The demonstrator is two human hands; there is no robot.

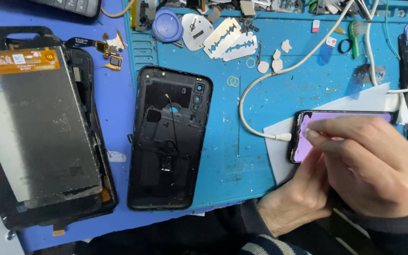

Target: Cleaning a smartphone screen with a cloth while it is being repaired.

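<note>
Both hands work at the lower right of the blue mat (213, 156). Right hand (374, 165) lies over a phone with a lit pale-purple screen (303, 141), fingers drawn together, thumb and forefinger pinching what appears to be a thin tool; the tool itself is too small to identify. Left hand (298, 193) sits beneath and beside the phone's near edge, fingers curled up against it; whether it grips the phone cannot be told. The phone rests on a white sheet (355, 101). A white cable (260, 80) is plugged into the phone's left end and loops away across the mat. Centre of the mat holds a black phone back cover (168, 141), inner side up. Far left lies a dismantled tablet (38, 132) with an orange flex strip. Two razor blades (230, 40) and a blue round lid (167, 26) lie at the mat's far edge.
</note>
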